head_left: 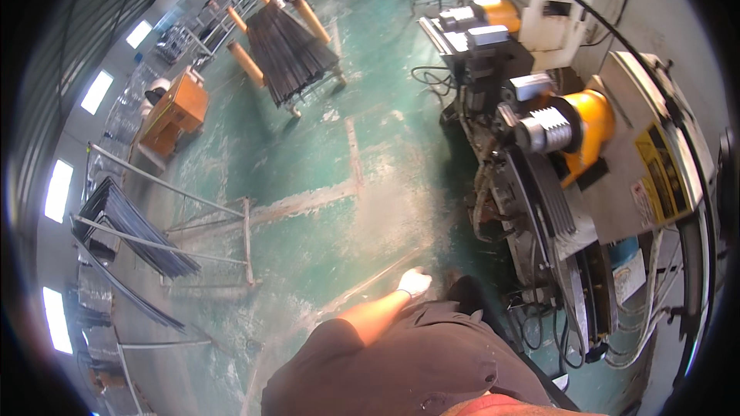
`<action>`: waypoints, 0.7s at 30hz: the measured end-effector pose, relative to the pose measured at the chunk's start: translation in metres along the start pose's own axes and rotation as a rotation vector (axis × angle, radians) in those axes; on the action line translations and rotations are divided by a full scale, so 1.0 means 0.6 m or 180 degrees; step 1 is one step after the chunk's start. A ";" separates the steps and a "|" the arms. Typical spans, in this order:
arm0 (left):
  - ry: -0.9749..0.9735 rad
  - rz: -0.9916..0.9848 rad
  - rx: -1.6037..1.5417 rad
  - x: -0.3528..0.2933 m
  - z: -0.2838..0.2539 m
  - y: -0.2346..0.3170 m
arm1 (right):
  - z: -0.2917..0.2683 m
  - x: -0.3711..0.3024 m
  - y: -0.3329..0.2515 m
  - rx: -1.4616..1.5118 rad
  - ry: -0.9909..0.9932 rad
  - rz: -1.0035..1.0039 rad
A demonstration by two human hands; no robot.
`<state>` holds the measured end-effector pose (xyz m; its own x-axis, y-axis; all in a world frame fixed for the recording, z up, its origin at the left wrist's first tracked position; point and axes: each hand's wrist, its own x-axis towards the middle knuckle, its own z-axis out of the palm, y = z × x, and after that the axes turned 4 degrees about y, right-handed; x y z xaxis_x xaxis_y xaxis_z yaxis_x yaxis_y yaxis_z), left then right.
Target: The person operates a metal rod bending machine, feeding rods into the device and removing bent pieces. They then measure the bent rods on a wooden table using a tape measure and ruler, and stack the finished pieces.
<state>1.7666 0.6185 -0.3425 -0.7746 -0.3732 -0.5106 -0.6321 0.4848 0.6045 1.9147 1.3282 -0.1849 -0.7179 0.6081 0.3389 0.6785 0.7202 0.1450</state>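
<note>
My left hand (416, 283), in a white glove, hangs in front of my body above the green floor (301, 239). Its fingers look blurred, so whether they are curled or apart does not show, and no object can be made out in it. My right hand is out of the picture. To my right stands the nearest thing, a machine with an orange-yellow housing (592, 131) and a silver ribbed cylinder (546, 129). Several dark long strips (539, 192) lie along the machine's bed.
A cart with upright orange-brown posts (247, 64) carries a stack of dark bars (289, 50) ahead. A metal frame rack (169, 250) holding dark strips (142, 231) stands at left, an orange-brown cabinet (176, 112) beyond it. Cables and hoses (651, 293) hang by the machine.
</note>
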 end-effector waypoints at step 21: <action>0.1383 -0.0287 -0.1395 0.515 -0.514 -0.058 | 0.105 -0.133 -1.251 0.0828 -0.2997 -0.1881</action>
<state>1.5426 0.2424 -0.3327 -0.5975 -0.7301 -0.3317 -0.5744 0.1010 0.8123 1.4530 0.7600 -0.3797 -0.8205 0.0809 -0.5659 0.2214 0.9576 -0.1841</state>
